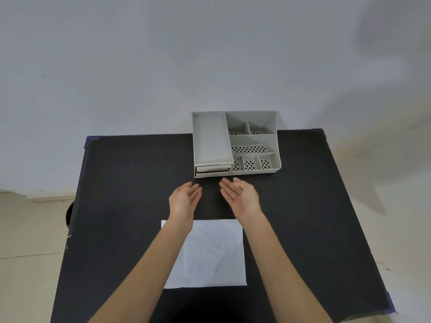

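A grey plastic desk organizer (pixel 274 122) stands at the far edge of the black table (pixel 121 183), with several perforated compartments on its right and a long tray above small drawers on its left. My left hand (pixel 184 201) and my right hand (pixel 241 198) hover just in front of it, palms turned inward and facing each other, fingers straight, holding nothing. A white sheet of paper (pixel 214 252) lies flat on the table under my forearms, partly hidden by my left arm.
A pale wall rises behind the table. Beige floor shows on both sides, and a dark round object (pixel 69 214) peeks out at the table's left edge. Blue tape marks the table's corners.
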